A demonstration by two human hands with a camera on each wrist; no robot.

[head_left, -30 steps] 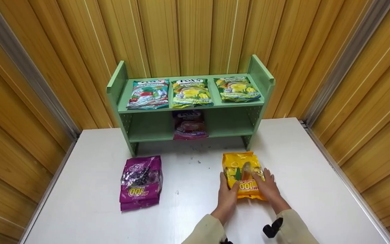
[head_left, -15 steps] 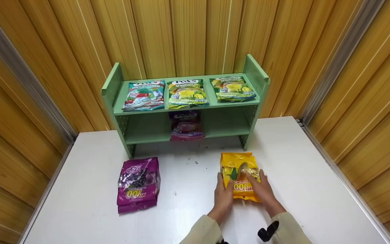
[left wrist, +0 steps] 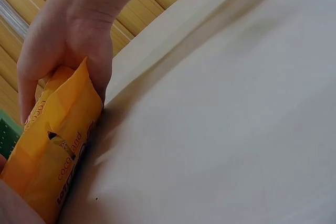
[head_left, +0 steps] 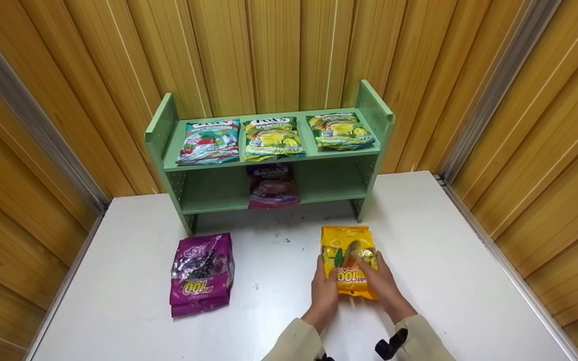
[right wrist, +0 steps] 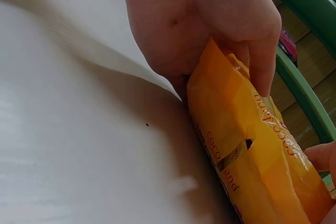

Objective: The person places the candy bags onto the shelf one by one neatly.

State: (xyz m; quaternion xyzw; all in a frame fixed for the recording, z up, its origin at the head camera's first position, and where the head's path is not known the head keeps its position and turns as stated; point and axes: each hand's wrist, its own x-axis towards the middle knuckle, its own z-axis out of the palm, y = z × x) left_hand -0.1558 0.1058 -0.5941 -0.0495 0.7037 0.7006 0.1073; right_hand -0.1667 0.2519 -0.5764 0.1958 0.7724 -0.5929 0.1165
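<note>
In the head view both hands hold a yellow candy bag that lies on the white table, right of its middle. My left hand grips its left side and my right hand its right side, with the thumbs over the top face. Large "100" lettering shows on the front. The left wrist view shows the folded end of the bag close along the tabletop, with the right hand beyond it. From the right wrist, the left hand shows across the bag; fingers beneath are hidden.
A purple candy bag lies at the table's left. Behind stands a green two-tier shelf. Its top carries a teal bag and two green-yellow bags; a dark red-purple bag sits below. Wooden panels enclose the table.
The whole head view has shifted slightly. Both hands keep hold of the yellow bag, whose near end has swung a little left so that it lies straighter.
</note>
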